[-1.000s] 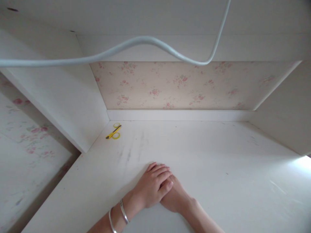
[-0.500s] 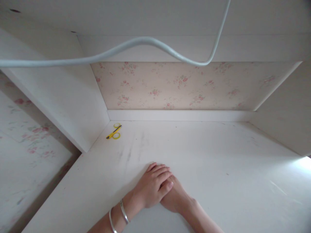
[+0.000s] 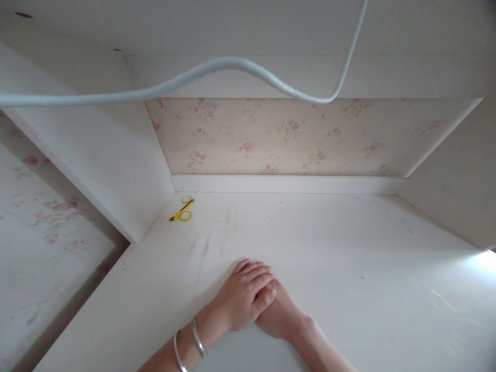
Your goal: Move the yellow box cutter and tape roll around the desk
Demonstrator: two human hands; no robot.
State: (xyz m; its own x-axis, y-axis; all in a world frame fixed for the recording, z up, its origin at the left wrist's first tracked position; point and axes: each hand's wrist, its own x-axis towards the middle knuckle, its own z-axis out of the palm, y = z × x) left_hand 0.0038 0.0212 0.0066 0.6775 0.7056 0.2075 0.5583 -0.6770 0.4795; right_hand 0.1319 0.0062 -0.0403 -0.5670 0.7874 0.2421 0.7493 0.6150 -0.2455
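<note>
My left hand [image 3: 243, 297] rests on top of my right hand [image 3: 277, 312] on the white desk surface [image 3: 310, 243]. The left fingers lie close together across the back of the right hand, with the thumb stretched alongside, and no object shows in them. Beneath it, the right fingers are mostly hidden. Two silver bangles [image 3: 197, 337] circle my left wrist. Beyond the hands, to the far left, lies a yellow and black utility knife [image 3: 181, 211]. It rests against two yellow tape rings, one behind [image 3: 186, 199] and one in front [image 3: 185, 216].
A white cable [image 3: 232, 63] hangs across the upper view, close to the camera. White side panels stand at left [image 3: 116, 155] and right [image 3: 457, 175]. Floral wallpaper [image 3: 248, 137] covers the back wall, under an overhead shelf [image 3: 248, 26]. Dark smudges [image 3: 206, 245] mark the desk.
</note>
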